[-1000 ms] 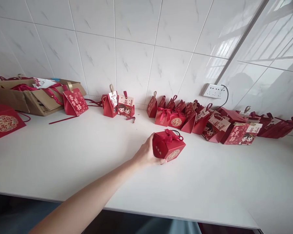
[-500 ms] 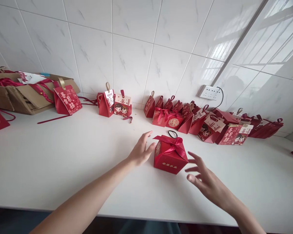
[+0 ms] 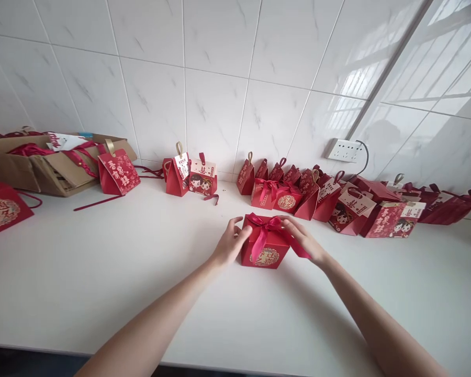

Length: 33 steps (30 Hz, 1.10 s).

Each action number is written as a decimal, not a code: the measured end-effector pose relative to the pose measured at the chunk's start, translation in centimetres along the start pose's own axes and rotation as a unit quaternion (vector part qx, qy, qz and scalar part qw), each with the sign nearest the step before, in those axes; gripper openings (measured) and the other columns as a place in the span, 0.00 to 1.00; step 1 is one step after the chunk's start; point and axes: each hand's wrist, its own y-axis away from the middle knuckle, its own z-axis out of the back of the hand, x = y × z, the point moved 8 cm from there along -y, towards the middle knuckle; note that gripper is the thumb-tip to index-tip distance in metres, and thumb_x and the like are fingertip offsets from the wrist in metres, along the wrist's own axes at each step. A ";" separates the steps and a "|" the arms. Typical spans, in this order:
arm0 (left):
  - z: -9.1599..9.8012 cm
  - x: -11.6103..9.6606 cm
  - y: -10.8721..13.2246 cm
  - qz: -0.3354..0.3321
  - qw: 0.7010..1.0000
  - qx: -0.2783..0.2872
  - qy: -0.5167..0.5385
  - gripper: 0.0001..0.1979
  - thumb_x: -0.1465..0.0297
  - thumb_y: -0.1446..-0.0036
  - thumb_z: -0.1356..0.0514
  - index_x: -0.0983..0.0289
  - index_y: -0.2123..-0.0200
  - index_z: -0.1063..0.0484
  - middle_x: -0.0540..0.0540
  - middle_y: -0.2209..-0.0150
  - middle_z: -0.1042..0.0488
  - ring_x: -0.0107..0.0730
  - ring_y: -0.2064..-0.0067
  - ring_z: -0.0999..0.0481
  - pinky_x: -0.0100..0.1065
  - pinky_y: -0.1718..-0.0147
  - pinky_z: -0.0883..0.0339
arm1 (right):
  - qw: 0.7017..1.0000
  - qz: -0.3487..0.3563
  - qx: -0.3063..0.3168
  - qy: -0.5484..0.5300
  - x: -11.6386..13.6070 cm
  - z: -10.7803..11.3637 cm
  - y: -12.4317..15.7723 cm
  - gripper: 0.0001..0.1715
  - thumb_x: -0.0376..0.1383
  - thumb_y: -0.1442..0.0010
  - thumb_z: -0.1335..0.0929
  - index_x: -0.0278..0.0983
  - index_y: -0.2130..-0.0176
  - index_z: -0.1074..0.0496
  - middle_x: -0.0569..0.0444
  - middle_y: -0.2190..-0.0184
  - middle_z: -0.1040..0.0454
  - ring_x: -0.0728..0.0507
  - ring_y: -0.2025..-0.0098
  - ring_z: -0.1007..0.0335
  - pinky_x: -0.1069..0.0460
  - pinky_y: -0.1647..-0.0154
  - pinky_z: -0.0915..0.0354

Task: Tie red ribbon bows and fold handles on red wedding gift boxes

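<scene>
A red gift box stands upright on the white counter in front of me. Its round gold medallion faces me, and a red ribbon bow is tied across its top. My left hand is at the box's left side, thumb against the upper left corner and fingers bent behind it. From the right, my right hand touches the upper right edge with its fingers; its thumb is hidden. A loose ribbon end hangs down by this hand. Between them, both hands hold the box.
Several red gift boxes and bags line the tiled wall, at the right below a power strip. Two small boxes stand mid-back. At left are a cardboard carton with ribbons, a red bag and another box.
The box has turned, so the medallion side faces me instead of the side with gold lettering. My right hand has moved in from beside the box onto its upper right edge. The view has shifted slightly.
</scene>
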 end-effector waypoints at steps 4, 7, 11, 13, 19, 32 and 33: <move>-0.9 -1.5 1.2 -0.058 0.997 0.043 -0.034 0.34 0.50 0.49 0.42 0.62 0.43 0.42 0.50 0.69 0.34 0.33 0.66 0.31 0.33 0.66 0.37 | 0.994 0.066 -0.090 -0.010 -0.3 -0.4 1.0 0.29 0.57 0.42 0.39 0.41 0.51 0.37 0.46 0.50 0.30 0.36 0.48 0.33 0.41 0.47 0.37; -1.3 -2.4 1.9 -0.111 0.990 0.055 -0.073 0.35 0.53 0.46 0.43 0.62 0.40 0.47 0.52 0.67 0.32 0.35 0.63 0.30 0.35 0.62 0.35 | 0.986 0.118 -0.107 -0.041 0.2 -0.3 2.3 0.28 0.56 0.40 0.39 0.43 0.49 0.40 0.46 0.49 0.33 0.38 0.47 0.33 0.42 0.49 0.35; -1.5 -2.8 2.2 -0.178 0.972 0.046 -0.145 0.38 0.60 0.47 0.40 0.61 0.38 0.54 0.55 0.61 0.32 0.36 0.60 0.30 0.36 0.60 0.34 | 0.977 0.187 -0.087 -0.044 2.2 -0.6 3.5 0.23 0.55 0.40 0.38 0.43 0.54 0.37 0.46 0.45 0.37 0.37 0.44 0.37 0.43 0.50 0.35; -1.3 -3.1 2.3 -0.209 0.966 0.020 -0.153 0.37 0.64 0.49 0.40 0.61 0.39 0.54 0.55 0.60 0.33 0.35 0.59 0.31 0.35 0.62 0.32 | 0.978 0.179 -0.102 -0.045 2.4 -0.5 3.6 0.17 0.51 0.40 0.36 0.41 0.61 0.35 0.45 0.44 0.38 0.37 0.43 0.39 0.44 0.54 0.33; -1.1 -5.5 3.6 -0.353 0.916 -0.032 -0.188 0.26 0.70 0.52 0.38 0.59 0.49 0.41 0.55 0.59 0.37 0.32 0.60 0.32 0.34 0.63 0.31 | 0.977 0.156 -0.138 -0.048 2.1 -0.7 3.4 0.14 0.44 0.41 0.34 0.39 0.71 0.39 0.46 0.47 0.35 0.39 0.46 0.36 0.47 0.60 0.31; -0.3 -5.9 3.4 -0.270 0.944 -0.095 -0.162 0.11 0.66 0.44 0.45 0.63 0.76 0.36 0.54 0.62 0.37 0.32 0.58 0.30 0.33 0.59 0.32 | 0.979 0.101 -0.109 -0.137 1.5 -0.5 2.9 0.22 0.49 0.45 0.32 0.38 0.79 0.37 0.48 0.43 0.37 0.35 0.39 0.45 0.38 0.43 0.44; -0.2 -5.6 3.2 -0.243 0.954 -0.093 -0.146 0.11 0.65 0.43 0.45 0.63 0.77 0.36 0.54 0.62 0.37 0.32 0.59 0.30 0.32 0.61 0.32 | 0.979 0.096 -0.102 -0.151 1.3 -0.5 2.7 0.22 0.49 0.45 0.31 0.37 0.79 0.37 0.49 0.42 0.38 0.35 0.38 0.46 0.38 0.41 0.46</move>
